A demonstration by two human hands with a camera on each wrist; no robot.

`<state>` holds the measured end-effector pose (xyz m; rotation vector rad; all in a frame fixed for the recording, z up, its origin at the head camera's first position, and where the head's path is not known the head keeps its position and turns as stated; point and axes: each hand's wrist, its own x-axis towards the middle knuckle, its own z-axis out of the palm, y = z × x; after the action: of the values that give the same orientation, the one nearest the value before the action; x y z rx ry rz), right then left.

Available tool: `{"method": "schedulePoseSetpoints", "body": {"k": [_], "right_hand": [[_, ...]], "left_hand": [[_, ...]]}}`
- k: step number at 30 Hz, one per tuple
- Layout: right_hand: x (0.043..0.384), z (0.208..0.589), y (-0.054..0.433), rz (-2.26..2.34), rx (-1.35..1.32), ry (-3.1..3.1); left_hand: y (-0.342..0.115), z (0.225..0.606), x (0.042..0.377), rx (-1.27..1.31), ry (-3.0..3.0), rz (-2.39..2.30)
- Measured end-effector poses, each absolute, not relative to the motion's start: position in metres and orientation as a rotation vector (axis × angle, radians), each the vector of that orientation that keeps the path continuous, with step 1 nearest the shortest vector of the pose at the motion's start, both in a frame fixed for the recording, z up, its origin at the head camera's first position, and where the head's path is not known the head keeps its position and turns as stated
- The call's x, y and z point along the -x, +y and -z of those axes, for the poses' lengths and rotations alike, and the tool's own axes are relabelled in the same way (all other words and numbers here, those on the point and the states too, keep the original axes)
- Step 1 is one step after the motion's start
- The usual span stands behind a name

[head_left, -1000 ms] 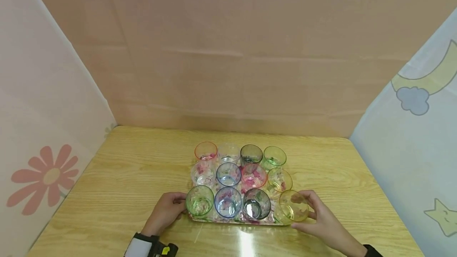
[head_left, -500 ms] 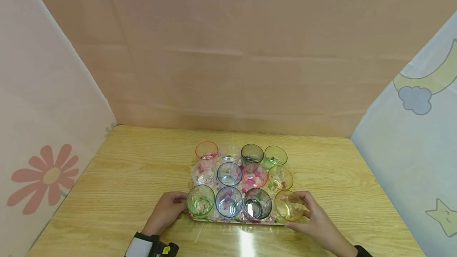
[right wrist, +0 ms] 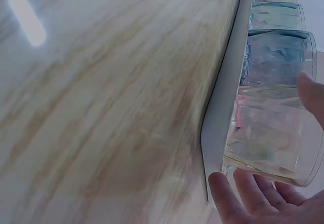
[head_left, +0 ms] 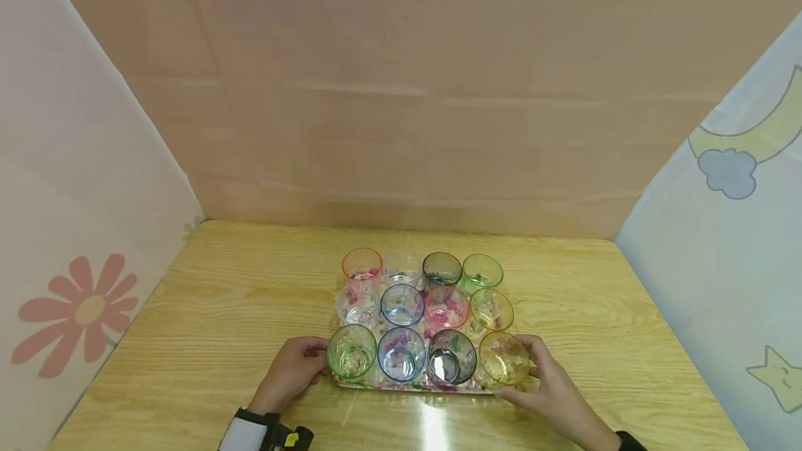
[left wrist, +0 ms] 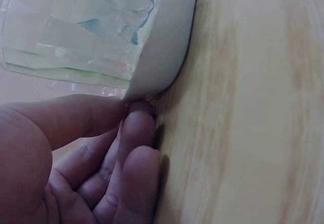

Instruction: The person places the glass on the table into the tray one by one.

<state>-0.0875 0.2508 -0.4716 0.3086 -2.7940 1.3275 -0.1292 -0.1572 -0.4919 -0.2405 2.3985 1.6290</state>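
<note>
My right hand holds a clear yellow-tinted glass at the front right corner of a flowered tray. Its thumb lies on the near side, with the fingers around the outer side; the glass stands on the tray beside a dark grey glass. At the tray's left end, my left hand pinches the white rim between thumb and curled fingers, next to a green glass. A blue-rimmed glass stands in the same front row.
Behind the front row stand two more rows of tinted glasses, including a pink one, a blue one and a red-rimmed one. The wooden table meets a tan backdrop behind and printed sheets at both sides.
My right hand has moved left with the yellow glass, bringing it up beside the dark grey glass in the front row. The left hand has stayed at the tray's left end.
</note>
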Motion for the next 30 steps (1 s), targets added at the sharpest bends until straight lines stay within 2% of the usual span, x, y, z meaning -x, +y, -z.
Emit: {"method": "schedulePoseSetpoints", "body": {"k": [17, 25, 30], "right_hand": [[0.083, 0.472, 0.244, -1.337, -0.173, -2.839], [0.080, 0.469, 0.247, -1.334, -0.189, -2.773], [0.086, 0.453, 0.258, -1.288, -0.239, -2.707]], "left_hand": [[-0.158, 0.492, 0.130, 0.250, 2.413, -1.615], [-0.162, 0.491, 0.132, 0.213, 2.381, -1.604], [-0.171, 0.477, 0.135, 0.112, 2.427, -1.516]]}}
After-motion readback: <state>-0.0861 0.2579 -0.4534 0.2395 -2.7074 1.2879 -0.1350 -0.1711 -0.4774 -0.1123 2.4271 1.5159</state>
